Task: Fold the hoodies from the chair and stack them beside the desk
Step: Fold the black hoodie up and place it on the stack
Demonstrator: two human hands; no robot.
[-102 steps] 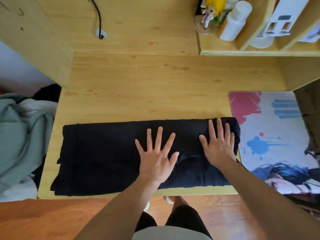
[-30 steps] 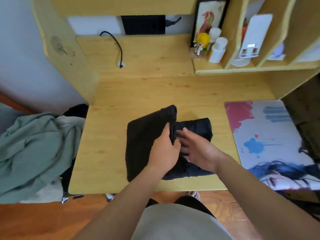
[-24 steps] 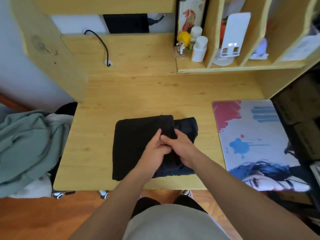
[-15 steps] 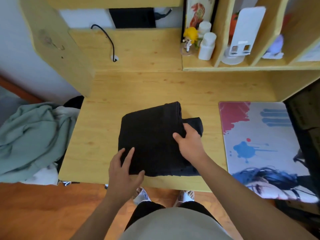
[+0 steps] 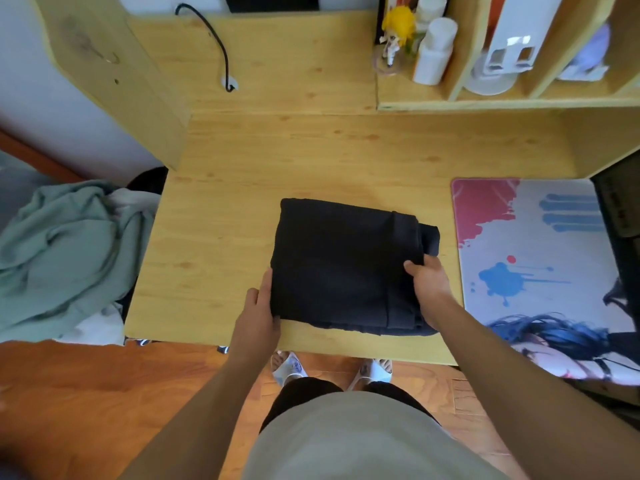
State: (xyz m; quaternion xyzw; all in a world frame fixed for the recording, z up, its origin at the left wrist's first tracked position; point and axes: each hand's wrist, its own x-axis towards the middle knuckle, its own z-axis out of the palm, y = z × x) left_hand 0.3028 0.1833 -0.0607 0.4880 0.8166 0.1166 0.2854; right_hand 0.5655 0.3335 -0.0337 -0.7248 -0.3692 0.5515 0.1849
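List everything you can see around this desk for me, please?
black hoodie: one, folded into a square, on the desk near its front edge
desk: one, light wood
green hoodie: one, crumpled, left of the desk
mouse mat: one, white with red and blue splashes, on the desk's right side
black cable: one, at the desk's back panel
figurine: one, yellow-haired, on the shelf
white bottles: two, beside the figurine
slippers: two, white, on the floor
left hand: at the black hoodie's left edge
right hand: fingers under its right edge

One folded black hoodie [image 5: 341,261], two hands, one mouse mat [image 5: 540,258], two white bottles.
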